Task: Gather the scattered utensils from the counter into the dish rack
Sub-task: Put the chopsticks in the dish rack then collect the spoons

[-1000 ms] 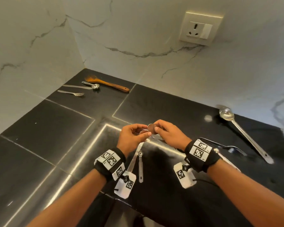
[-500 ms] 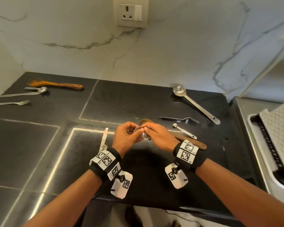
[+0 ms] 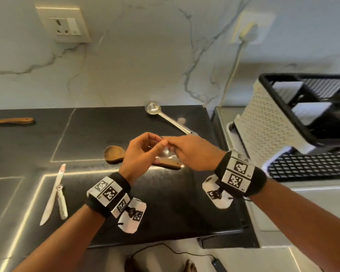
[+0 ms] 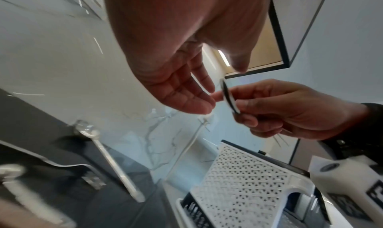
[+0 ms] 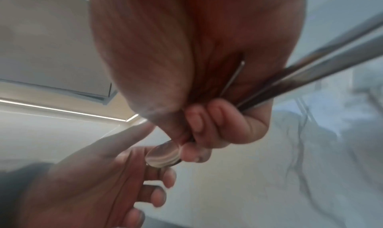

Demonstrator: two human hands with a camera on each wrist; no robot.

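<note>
Steel spoons (image 5: 163, 155) bunched in the gripping right hand (image 3: 192, 153), loose-fingered left hand (image 3: 140, 154) beside; next, into the white perforated dish rack (image 3: 267, 122).

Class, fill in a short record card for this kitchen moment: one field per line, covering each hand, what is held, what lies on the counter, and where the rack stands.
right hand: grips a bundle of metal utensils, pinching a small spoon near its bowl
left hand: open, fingers next to the spoon bowl
on counter: steel ladle, wooden spoon, table knife, wooden spatula at far left
dish rack: right of the counter, no utensils visible in it
task: not yet done
</note>
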